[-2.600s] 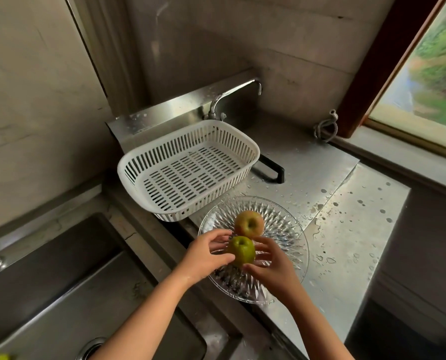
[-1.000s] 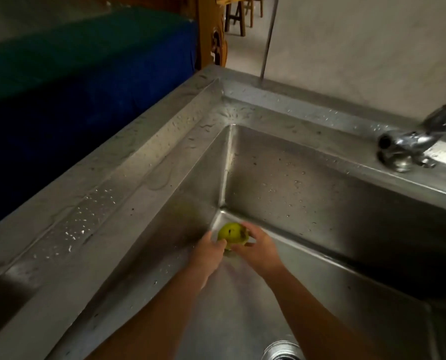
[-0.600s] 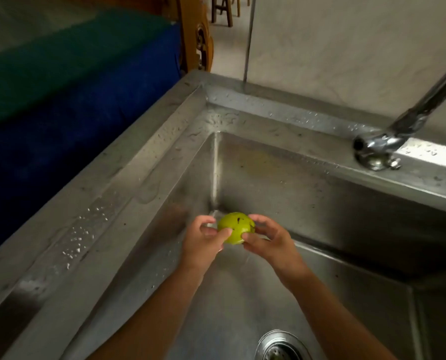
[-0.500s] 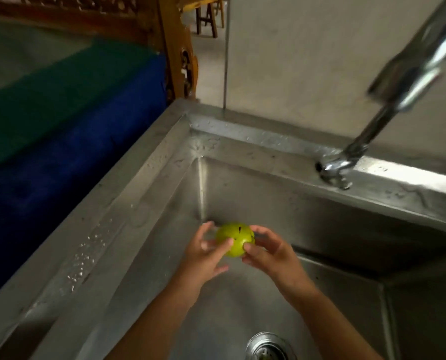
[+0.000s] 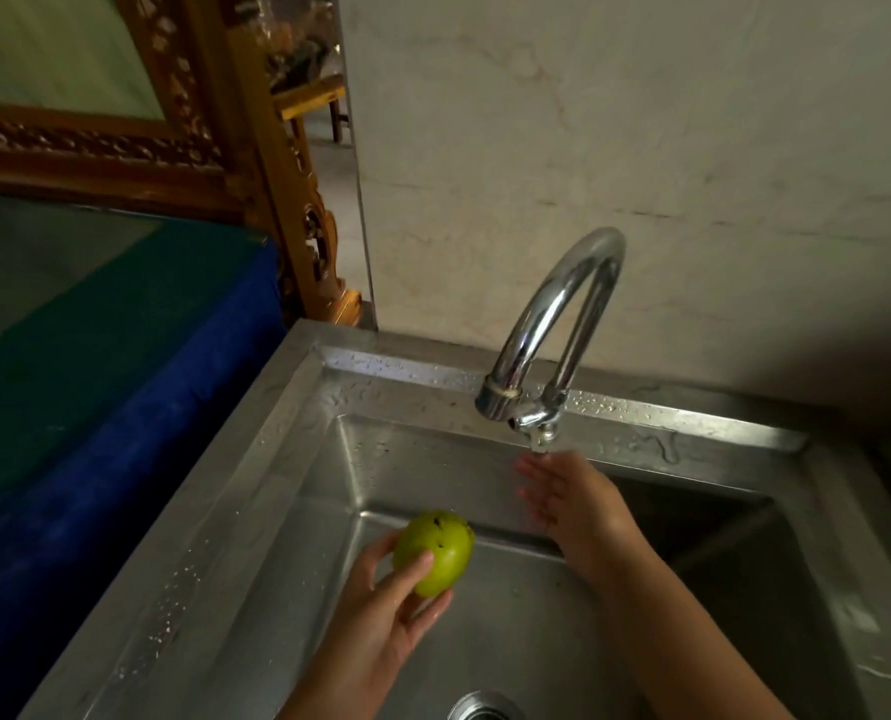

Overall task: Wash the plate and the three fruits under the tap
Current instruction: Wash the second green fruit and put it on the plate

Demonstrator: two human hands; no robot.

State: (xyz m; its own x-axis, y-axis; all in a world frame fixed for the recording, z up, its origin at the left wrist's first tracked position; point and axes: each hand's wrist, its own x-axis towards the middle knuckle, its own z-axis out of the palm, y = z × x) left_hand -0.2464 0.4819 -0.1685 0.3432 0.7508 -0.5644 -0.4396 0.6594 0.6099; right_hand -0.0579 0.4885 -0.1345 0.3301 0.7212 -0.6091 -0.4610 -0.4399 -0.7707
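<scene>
While the steel sink (image 5: 256, 517) took up most of the view from its far left corner down to the near edge, nothing lay in its basin except the drain (image 5: 485, 711), which showed at the near edge. The tap (image 5: 552, 324) rose from the sink's far rim and curved over, its spout hanging above the far side of the basin. No stream of water could be made out beneath it.

The right hand (image 5: 570, 504) reached up under the tap's base, fingers spread flat and holding nothing, seemingly going for the valve so that water could be started. It was blurred, and whether it touched the metal could not be told.

The left hand (image 5: 391, 610) cupped the green fruit (image 5: 435, 550) over the middle of the basin, thumb across its front and fingers beneath, a one-handed hold that left the other hand free for the tap. The fruit sat short of the spout, toward the left wall, probably waiting for the water. Dark specks marked its skin.

The plate and the other two fruits were out of sight.
</scene>
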